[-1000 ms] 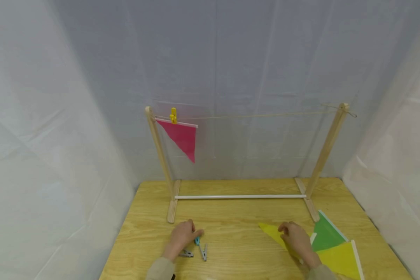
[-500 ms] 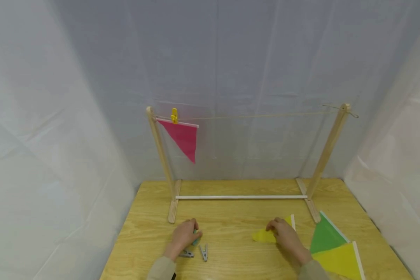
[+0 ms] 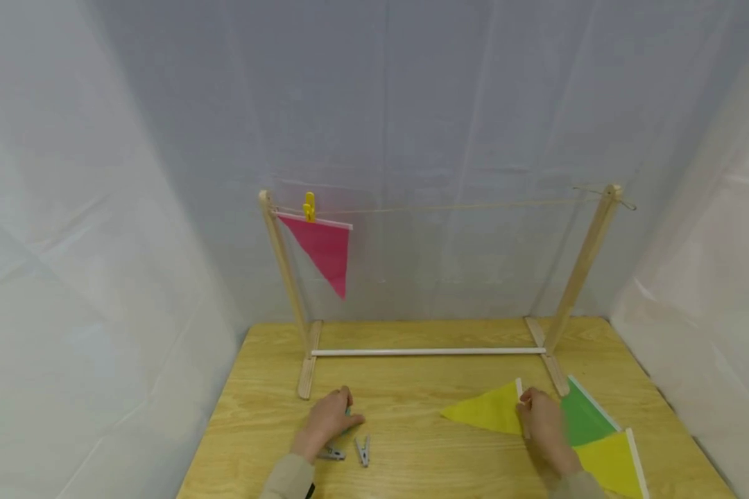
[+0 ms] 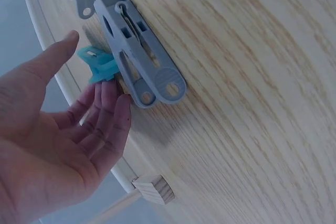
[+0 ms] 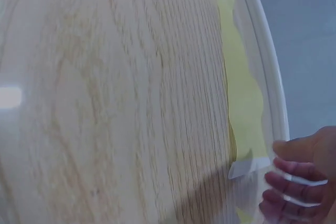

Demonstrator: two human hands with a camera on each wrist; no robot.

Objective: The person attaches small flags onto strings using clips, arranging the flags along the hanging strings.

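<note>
Fingers of the right hand (image 3: 544, 424) now pinch the yellow flag (image 3: 488, 412) by its white edge, lifted and spread since a second ago, right of the clips; the left hand (image 3: 329, 420), fingers loosely apart, still touches the teal clip (image 4: 97, 65).

I see two bare hands, no gloves, rings or watch visible: left hand (image 3: 326, 421), right hand (image 3: 544, 424). Both forearms wear long beige/khaki sleeves ending at the wrist, left sleeve (image 3: 285, 479), right sleeve (image 3: 571, 486). Small dark patch at the left cuff edge; can't tell what it is.
</note>
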